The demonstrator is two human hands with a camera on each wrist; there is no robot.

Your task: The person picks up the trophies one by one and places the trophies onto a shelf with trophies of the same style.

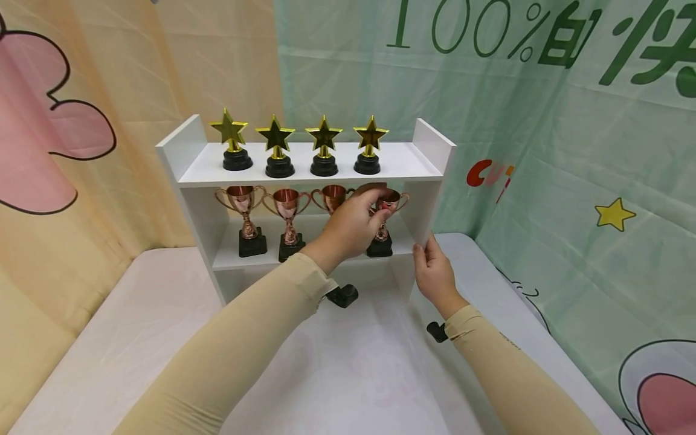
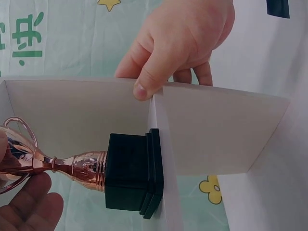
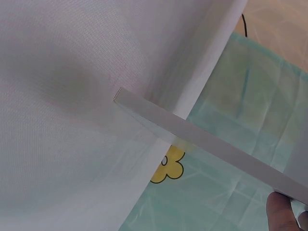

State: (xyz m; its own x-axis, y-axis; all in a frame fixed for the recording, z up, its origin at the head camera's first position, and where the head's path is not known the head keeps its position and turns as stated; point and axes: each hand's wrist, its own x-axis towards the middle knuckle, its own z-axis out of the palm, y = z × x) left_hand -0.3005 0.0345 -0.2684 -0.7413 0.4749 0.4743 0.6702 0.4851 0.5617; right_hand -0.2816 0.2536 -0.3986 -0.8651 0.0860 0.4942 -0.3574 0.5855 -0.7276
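Note:
A white shelf unit (image 1: 402, 163) stands before me. On its middle board, at the right end, is a copper-coloured trophy cup (image 1: 379, 246) with a black base. My left hand (image 1: 350, 225) holds this cup by its bowl, thumb in front. In the left wrist view the trophy's base (image 2: 129, 172) sits right at the board, with fingers (image 2: 36, 197) curled beside the bowl. Lower down, my right hand (image 1: 437, 277) grips the front edge of the right side panel (image 2: 211, 125), thumb on the inner side. The right wrist view shows only its fingertips (image 3: 280, 209) at the panel edge.
Left of the held cup, more copper trophies stand in a row, including one at the far left (image 1: 252, 241); my left hand partly hides one. Several gold star trophies (image 1: 324, 148) line the top board. A white cloth (image 1: 348, 374) covers the table, and printed curtains (image 1: 544, 133) hang behind.

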